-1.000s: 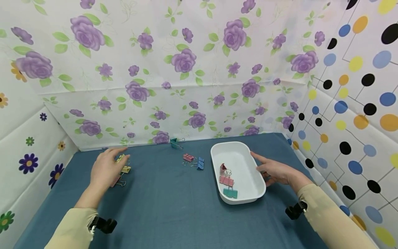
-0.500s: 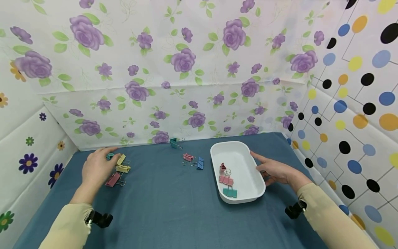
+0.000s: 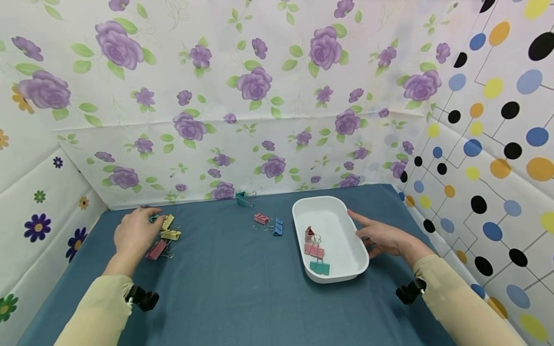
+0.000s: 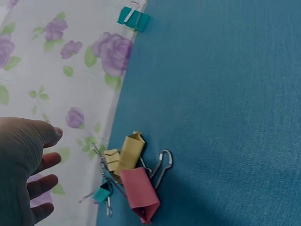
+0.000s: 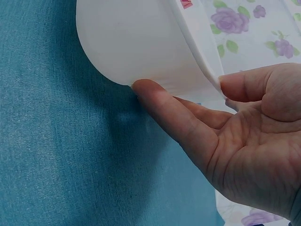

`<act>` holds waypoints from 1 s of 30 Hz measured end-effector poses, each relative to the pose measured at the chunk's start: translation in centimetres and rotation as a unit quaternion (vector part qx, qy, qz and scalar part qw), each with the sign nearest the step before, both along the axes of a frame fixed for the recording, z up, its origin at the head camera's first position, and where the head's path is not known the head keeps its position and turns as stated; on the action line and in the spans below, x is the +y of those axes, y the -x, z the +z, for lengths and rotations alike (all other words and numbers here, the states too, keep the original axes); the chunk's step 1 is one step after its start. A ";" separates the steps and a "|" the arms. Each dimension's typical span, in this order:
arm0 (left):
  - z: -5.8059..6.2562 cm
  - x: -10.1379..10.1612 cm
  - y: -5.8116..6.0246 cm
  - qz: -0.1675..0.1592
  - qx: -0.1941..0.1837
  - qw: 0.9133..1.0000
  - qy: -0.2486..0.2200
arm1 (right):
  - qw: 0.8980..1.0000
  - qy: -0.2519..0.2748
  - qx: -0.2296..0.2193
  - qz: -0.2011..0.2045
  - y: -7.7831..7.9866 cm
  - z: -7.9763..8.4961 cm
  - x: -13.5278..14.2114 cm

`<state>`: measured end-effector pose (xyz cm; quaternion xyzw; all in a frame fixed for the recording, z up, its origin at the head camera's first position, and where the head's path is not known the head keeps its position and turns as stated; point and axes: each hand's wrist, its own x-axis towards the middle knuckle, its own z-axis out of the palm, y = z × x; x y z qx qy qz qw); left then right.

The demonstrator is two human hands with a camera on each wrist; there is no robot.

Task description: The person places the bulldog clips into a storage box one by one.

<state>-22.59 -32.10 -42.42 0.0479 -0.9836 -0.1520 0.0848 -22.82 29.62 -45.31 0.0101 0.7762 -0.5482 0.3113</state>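
My left hand (image 3: 136,233) hovers at the far left over a cluster of binder clips, fingers loosely bent and nothing between them. Beside it lie a teal clip (image 4: 101,193), partly hidden in the head view, two yellow clips (image 3: 170,235) and a pink clip (image 3: 157,250). On the right, my right hand (image 3: 383,239) holds the side of a white plastic tray (image 3: 342,230). The right wrist view shows the thumb at the tray's rim and a fingertip against its lower edge. Inside the tray are a red clip (image 3: 309,233), a pink one (image 3: 314,250) and a teal one (image 3: 319,267).
Between the hands, a small pink clip (image 3: 261,218) and a blue clip (image 3: 278,227) lie on the blue cloth (image 3: 233,288). Farther back, a teal clip (image 3: 243,198) sits against the flowered back wall (image 3: 277,139). A dotted wall (image 3: 484,168) bounds the right side.
My left hand has moved left, uncovering the yellow and pink clips that it partly hid. The right hand and the tray have stayed in place.
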 end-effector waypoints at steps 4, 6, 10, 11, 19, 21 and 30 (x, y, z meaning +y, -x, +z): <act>-0.8 -0.2 0.5 0.009 -0.014 1.000 0.002 | 1.000 0.001 -0.002 -0.002 0.0 -0.1 0.0; -1.2 -0.3 0.7 0.015 -0.021 1.000 0.005 | 1.000 0.000 -0.002 0.001 0.0 -0.2 0.1; -1.9 -0.3 1.0 0.021 -0.033 0.999 0.013 | 1.000 -0.003 -0.002 0.001 -0.1 -0.1 0.0; -2.1 -0.2 1.1 0.021 -0.035 0.999 0.015 | 1.000 -0.003 -0.002 0.001 -0.1 -0.1 0.0; -2.7 0.3 1.8 0.026 -0.044 0.998 0.020 | 1.000 -0.009 -0.001 -0.004 0.0 0.1 0.1; -2.8 0.5 2.0 0.029 -0.049 0.998 0.022 | 1.000 -0.010 -0.001 -0.006 0.0 0.1 0.1; -3.0 0.2 2.4 0.040 -0.056 0.997 0.032 | 1.000 -0.016 0.000 -0.006 0.1 -0.2 0.0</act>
